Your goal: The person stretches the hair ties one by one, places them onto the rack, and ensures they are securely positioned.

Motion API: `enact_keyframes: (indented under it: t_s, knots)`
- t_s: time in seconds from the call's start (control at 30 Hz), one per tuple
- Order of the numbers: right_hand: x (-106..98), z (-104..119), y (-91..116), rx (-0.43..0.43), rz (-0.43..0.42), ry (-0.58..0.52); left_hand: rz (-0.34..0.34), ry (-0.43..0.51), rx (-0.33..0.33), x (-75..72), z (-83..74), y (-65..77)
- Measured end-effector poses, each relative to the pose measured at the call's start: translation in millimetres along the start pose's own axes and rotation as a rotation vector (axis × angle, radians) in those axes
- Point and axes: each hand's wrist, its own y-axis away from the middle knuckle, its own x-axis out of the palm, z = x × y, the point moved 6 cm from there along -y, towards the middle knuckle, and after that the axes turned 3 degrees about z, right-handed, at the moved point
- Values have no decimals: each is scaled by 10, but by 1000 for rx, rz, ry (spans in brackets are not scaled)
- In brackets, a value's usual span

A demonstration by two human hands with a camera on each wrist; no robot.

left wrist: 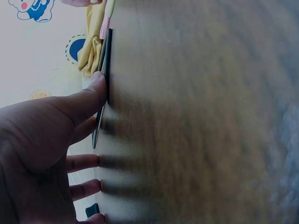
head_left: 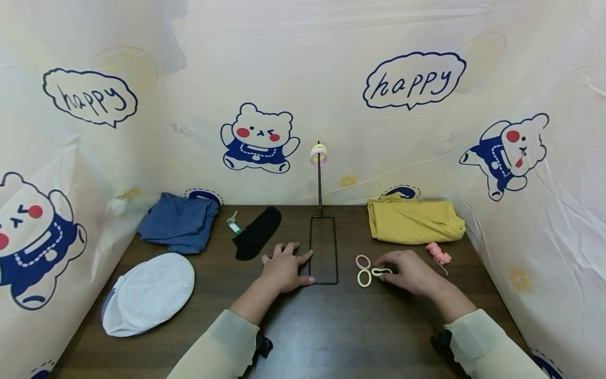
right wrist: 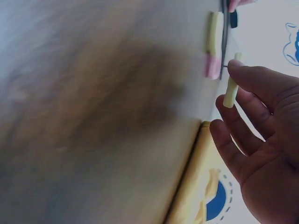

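My left hand [head_left: 283, 267] lies with spread fingers at the left side of a black wire stand [head_left: 336, 250]. Its thumb [left wrist: 91, 95] presses on the base frame, and the other fingertips touch the table. Pink and yellow hair ties [head_left: 319, 155] hang at the top of the stand's upright. Right of the base, my right hand [head_left: 407, 271] pinches a pale yellow hair tie [right wrist: 230, 93] between thumb and fingers, just off the table in the right wrist view. Beside it lie a pink hair tie [head_left: 363, 261] and another yellow hair tie [head_left: 364, 278].
Folded yellow cloth [head_left: 416, 221] and a small pink yarn bundle [head_left: 438, 253] lie at the right. Toward the left are folded blue cloth [head_left: 182, 221], a key with a green tag [head_left: 234, 225], a black sock [head_left: 258, 234] and a white cap [head_left: 151, 292]. Printed fabric surrounds the table.
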Motion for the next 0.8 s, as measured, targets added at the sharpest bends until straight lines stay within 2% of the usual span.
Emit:
enact_keyframes:
  t_s: [0.27, 0.53, 0.8]
  knots:
    - [-173, 240, -72, -121, -115, -12, -1, 1, 1, 10, 5, -4]
    - [-275, 482, -241, -178, -187, -60, 6, -4, -2, 19, 11, 4]
    - [-442, 773, -375, -278, -256, -29, -1, -6, 1, 13, 8, -8]
